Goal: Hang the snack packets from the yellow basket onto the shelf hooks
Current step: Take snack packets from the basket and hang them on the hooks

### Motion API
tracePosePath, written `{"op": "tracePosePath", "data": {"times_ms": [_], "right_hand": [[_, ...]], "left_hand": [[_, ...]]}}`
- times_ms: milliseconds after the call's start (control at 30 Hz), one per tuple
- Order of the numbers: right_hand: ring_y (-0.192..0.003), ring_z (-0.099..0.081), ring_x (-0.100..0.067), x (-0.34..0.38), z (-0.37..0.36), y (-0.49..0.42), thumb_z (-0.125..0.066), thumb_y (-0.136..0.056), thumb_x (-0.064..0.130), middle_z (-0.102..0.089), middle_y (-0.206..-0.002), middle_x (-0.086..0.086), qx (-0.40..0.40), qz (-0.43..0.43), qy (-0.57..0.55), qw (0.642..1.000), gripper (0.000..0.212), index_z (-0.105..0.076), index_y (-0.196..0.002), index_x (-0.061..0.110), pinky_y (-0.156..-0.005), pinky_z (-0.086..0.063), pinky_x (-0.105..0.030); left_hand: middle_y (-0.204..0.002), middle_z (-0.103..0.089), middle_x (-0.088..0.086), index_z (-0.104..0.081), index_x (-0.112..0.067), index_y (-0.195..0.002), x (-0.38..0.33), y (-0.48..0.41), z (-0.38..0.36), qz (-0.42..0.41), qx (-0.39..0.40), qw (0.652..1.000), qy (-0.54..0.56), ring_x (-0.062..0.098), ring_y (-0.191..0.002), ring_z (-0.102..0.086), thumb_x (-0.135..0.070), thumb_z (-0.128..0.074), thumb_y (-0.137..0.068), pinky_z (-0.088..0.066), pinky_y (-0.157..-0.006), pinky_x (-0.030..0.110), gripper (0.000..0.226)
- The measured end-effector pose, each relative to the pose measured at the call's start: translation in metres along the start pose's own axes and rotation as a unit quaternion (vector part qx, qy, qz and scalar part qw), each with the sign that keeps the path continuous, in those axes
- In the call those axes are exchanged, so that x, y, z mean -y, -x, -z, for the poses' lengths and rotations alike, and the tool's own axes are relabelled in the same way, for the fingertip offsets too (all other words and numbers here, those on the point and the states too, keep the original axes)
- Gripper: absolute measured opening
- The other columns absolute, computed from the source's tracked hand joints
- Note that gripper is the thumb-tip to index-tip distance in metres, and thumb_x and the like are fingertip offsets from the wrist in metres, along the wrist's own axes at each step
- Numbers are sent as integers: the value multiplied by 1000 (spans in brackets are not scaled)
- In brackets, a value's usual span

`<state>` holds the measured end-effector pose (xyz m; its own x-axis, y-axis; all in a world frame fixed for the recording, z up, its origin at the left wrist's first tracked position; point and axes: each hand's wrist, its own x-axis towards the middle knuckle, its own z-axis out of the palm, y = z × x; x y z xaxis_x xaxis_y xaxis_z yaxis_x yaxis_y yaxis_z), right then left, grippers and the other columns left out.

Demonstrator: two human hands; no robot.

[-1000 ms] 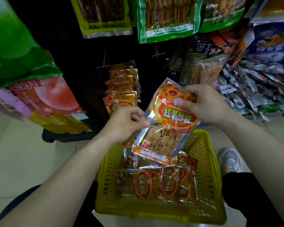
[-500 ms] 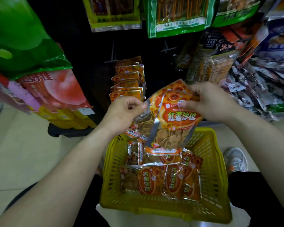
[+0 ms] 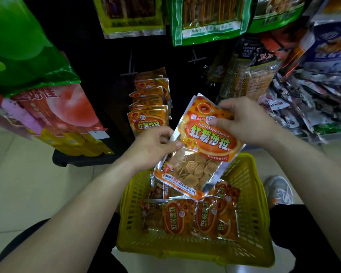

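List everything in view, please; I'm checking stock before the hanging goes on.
held packet: one, orange, above the basket, in both hands
basket packets: at least four, orange, lying in the basket
yellow basket: one, yellow, below the hands
hung packets: about six, orange, a row on the shelf behind the left hand
green-edged packets: three partly seen, green, hanging along the top
large bags: green and pink, left edge
mixed packets: many, blue, black, silver, shelf at right
shoe: one, grey-white, right of the basket
left hand: pinches the held packet's left edge
right hand: grips its top
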<state>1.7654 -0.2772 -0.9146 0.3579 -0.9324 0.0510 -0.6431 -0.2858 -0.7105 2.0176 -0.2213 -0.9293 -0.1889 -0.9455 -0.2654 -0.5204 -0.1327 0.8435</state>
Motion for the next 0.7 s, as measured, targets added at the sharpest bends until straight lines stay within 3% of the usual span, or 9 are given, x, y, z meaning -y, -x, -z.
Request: {"op": "tracePosePath", "data": {"times_ms": [100, 300, 433, 467, 533, 600, 700], "right_hand": [[-70, -68, 3, -1, 1, -1, -76, -84, 36, -71, -79, 14, 1, -12, -25, 1000, 14, -63, -81, 32, -53, -50, -14], [-67, -72, -4, -8, 5, -2, -82, -78, 31, -75, -79, 15, 4, -38, -101, 994, 20, -67, -91, 30, -53, -55, -18], [-69, -73, -6, -8, 2, -3, -81, -79, 29, -75, -78, 14, 9, -43, -95, 995, 16, -68, -89, 29, -62, -61, -30], [-69, -73, -6, -8, 2, -3, -81, -80, 29, -75, -78, 14, 8, -43, -92, 995, 16, -68, -89, 29, -63, -60, -31], [-67, -72, -4, -6, 1, -3, -81, -80, 30, -74, -76, 17, 3, -42, -88, 995, 14, -68, -87, 28, -59, -58, -26], [-63, -70, -2, -4, 1, -2, -81, -80, 29, -72, -71, 19, -4, -44, -90, 995, 14, -68, -85, 26, -53, -53, -17], [-62, -69, 0, -1, 1, -3, -81, -79, 29, -72, -69, 16, -8, -51, -76, 996, 15, -68, -84, 25, -53, -51, -16]], "left_hand": [[-81, -76, -5, -70, -22, -88, 1, -2, -2, 4, -14, 1000, -8, 7, -71, -72, -26, -70, -93, -53, -61, 17, 6], [-81, -76, 2, -71, -15, -89, 2, -4, 2, 25, -12, 1000, -8, 8, -72, -71, -26, -70, -93, -49, -59, 16, 12], [-74, -75, 5, -68, -13, -81, 3, -4, 1, 28, -18, 999, -14, 3, -61, -67, -23, -72, -92, -46, -52, 14, 15], [-75, -75, 5, -68, -13, -82, 3, -3, 1, 29, -16, 999, -16, 6, -64, -69, -23, -72, -92, -49, -53, 17, 14], [-84, -75, 14, -68, -4, -92, 4, -2, 3, 28, -4, 999, -17, 24, -79, -73, -23, -70, -93, -59, -69, 38, 20], [-93, -71, 25, -64, 5, -99, 4, -1, 4, 23, 2, 999, -25, 43, -92, -68, -25, -70, -93, -56, -83, 55, 30], [-90, -73, 20, -65, 2, -97, 5, 1, 5, 18, 0, 999, -28, 41, -90, -69, -26, -70, -93, -55, -84, 58, 28]]}}
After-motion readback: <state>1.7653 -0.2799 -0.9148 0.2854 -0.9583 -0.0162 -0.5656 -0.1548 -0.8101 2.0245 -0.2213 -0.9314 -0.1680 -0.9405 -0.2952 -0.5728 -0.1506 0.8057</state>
